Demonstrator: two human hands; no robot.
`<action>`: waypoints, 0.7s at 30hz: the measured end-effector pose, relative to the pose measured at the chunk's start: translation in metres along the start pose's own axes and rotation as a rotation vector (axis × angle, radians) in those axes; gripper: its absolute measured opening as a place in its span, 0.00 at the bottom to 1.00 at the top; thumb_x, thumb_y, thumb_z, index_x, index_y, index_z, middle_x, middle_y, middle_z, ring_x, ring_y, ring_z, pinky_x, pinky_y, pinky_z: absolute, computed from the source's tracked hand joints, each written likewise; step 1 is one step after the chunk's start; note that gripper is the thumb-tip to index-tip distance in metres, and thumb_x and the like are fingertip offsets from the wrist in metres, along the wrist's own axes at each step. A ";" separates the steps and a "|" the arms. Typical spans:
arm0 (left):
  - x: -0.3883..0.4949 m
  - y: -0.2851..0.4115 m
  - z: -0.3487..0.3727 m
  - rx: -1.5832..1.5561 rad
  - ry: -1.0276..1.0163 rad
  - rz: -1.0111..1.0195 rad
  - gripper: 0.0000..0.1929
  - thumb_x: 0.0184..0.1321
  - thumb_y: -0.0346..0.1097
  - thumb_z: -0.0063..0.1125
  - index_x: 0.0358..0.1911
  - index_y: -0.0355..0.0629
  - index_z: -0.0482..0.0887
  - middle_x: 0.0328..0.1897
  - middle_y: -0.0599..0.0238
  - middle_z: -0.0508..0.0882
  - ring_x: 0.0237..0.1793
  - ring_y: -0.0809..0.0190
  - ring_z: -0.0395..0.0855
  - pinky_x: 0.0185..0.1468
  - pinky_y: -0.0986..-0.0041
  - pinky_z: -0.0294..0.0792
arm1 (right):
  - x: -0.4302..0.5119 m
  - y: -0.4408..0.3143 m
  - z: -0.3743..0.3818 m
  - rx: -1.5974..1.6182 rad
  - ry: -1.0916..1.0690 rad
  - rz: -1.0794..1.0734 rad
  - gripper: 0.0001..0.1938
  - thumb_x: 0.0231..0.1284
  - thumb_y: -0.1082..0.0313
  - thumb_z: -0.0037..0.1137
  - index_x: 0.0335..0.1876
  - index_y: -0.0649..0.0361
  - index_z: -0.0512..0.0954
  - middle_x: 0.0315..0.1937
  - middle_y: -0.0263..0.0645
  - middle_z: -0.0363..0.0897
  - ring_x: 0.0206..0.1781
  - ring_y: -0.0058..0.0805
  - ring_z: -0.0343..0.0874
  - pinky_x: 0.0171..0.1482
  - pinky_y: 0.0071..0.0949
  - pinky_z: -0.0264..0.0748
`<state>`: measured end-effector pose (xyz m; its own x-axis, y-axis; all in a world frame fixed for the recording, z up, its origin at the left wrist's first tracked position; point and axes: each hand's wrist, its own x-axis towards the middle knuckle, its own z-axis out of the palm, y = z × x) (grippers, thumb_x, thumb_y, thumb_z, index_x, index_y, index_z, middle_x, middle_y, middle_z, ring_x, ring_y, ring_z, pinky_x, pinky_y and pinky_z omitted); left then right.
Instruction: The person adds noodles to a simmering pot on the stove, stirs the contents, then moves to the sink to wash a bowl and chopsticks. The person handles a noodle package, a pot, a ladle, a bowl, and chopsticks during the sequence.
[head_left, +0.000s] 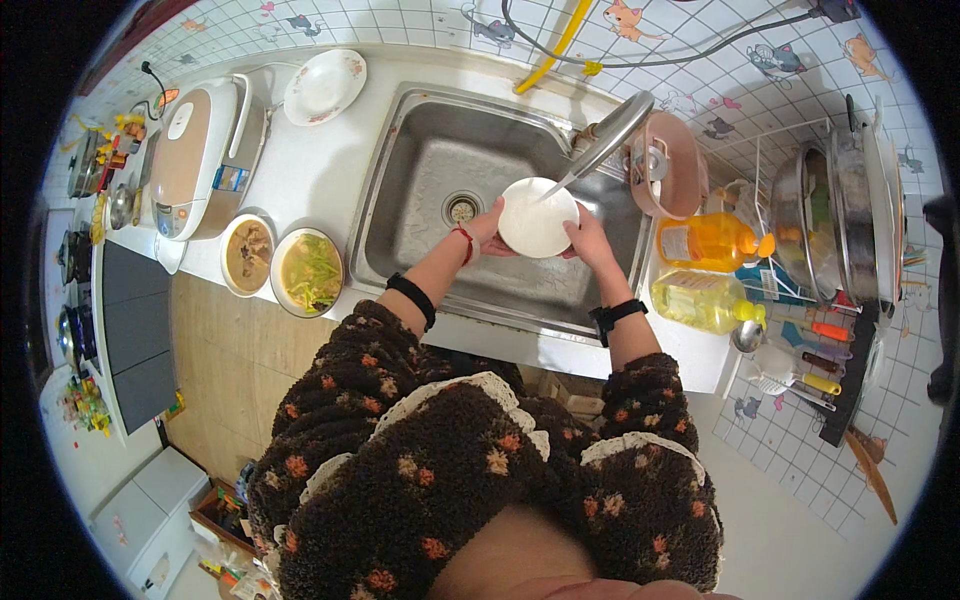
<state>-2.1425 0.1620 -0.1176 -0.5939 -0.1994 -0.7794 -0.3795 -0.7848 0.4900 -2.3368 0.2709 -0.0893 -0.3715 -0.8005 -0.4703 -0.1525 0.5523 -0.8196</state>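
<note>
Over the right part of a stainless steel sink, a round white dish is held between my two hands. My left hand grips its left edge, with the fingers partly under it. At the right edge is my right hand, its thumb on the rim. A thin stream of water runs from the metal faucet onto the dish. The sink drain shows to the left of my left hand.
A floral plate, a rice cooker, a bowl of soup and a bowl of green vegetables stand left of the sink. To its right are a pink basin, an orange bottle and a yellow bottle.
</note>
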 end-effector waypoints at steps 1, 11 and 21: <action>0.002 -0.003 -0.004 -0.053 -0.019 0.022 0.38 0.71 0.67 0.19 0.68 0.41 0.62 0.64 0.51 0.74 0.61 0.56 0.77 0.61 0.63 0.73 | -0.002 -0.002 0.005 -0.051 -0.013 -0.093 0.27 0.63 0.70 0.44 0.70 0.56 0.63 0.34 0.49 0.83 0.24 0.35 0.84 0.26 0.31 0.83; 0.022 0.006 -0.012 -0.305 -0.140 0.430 0.25 0.73 0.48 0.34 0.63 0.39 0.71 0.64 0.56 0.76 0.60 0.56 0.78 0.60 0.64 0.73 | -0.001 -0.009 0.001 0.122 -0.098 0.150 0.21 0.64 0.63 0.47 0.62 0.59 0.73 0.31 0.43 0.84 0.24 0.33 0.85 0.24 0.29 0.83; -0.008 0.014 -0.002 -0.415 -0.253 0.324 0.27 0.73 0.55 0.33 0.63 0.44 0.73 0.60 0.61 0.80 0.58 0.59 0.80 0.65 0.64 0.68 | -0.005 -0.049 0.002 -0.386 0.069 -0.155 0.18 0.67 0.61 0.49 0.57 0.59 0.77 0.26 0.42 0.82 0.23 0.30 0.84 0.23 0.27 0.79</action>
<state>-2.1418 0.1509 -0.1054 -0.8038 -0.3610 -0.4729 0.1290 -0.8817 0.4538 -2.3252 0.2478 -0.0478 -0.3753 -0.8709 -0.3171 -0.5389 0.4834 -0.6898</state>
